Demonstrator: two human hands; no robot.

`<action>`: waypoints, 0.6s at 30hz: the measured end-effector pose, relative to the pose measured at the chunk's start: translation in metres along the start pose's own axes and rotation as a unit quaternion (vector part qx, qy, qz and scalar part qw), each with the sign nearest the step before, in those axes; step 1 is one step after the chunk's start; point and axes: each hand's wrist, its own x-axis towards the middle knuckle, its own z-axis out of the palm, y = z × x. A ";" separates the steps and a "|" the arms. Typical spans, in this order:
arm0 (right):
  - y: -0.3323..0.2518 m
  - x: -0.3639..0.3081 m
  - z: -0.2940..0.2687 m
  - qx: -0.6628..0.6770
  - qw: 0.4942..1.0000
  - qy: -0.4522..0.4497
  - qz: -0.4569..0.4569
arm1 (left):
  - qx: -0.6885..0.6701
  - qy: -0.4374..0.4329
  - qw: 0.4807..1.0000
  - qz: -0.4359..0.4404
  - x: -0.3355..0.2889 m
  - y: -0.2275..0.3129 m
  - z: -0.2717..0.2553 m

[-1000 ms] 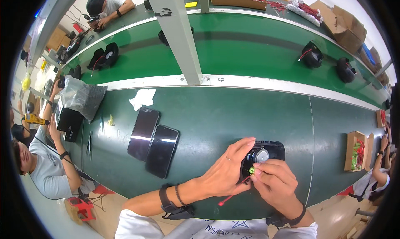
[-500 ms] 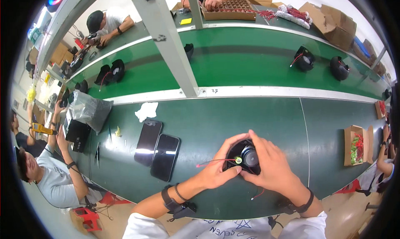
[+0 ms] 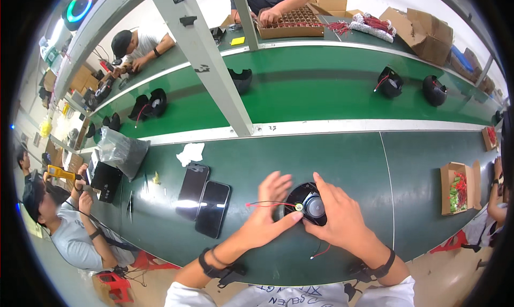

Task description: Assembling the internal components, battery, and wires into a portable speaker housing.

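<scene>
A black, rounded speaker housing (image 3: 306, 189) sits at the front middle of the bench, its open side up. Inside it shows a round grey speaker cone (image 3: 315, 206) and, beside that, a small yellow-green round part (image 3: 299, 207). From this part a red and black wire pair (image 3: 262, 203) runs out to the left. My right hand (image 3: 345, 213) wraps the housing's right side, thumb at its near rim. On the other side my left hand (image 3: 267, 213) is open, its fingers spread off the housing while the thumb tip touches near the small part. Another red wire (image 3: 322, 251) trails out below.
Two dark phones (image 3: 212, 209) lie left of my hands, near a white tissue (image 3: 190, 154) and a grey plastic bag (image 3: 126, 152). At right stands a cardboard box (image 3: 447, 189) of red and green parts. Beyond a metal post (image 3: 206, 61), a green belt (image 3: 305, 77) carries black housings. Co-workers sit around.
My left hand's fingers have come off the housing and spread to the left. The right hand keeps its hold. The housing has shifted slightly left, and the view has tilted a little.
</scene>
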 end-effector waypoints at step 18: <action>-0.027 -0.014 0.016 -0.103 0.991 0.082 0.007 | 0.543 -0.052 0.833 0.097 -0.007 0.079 0.002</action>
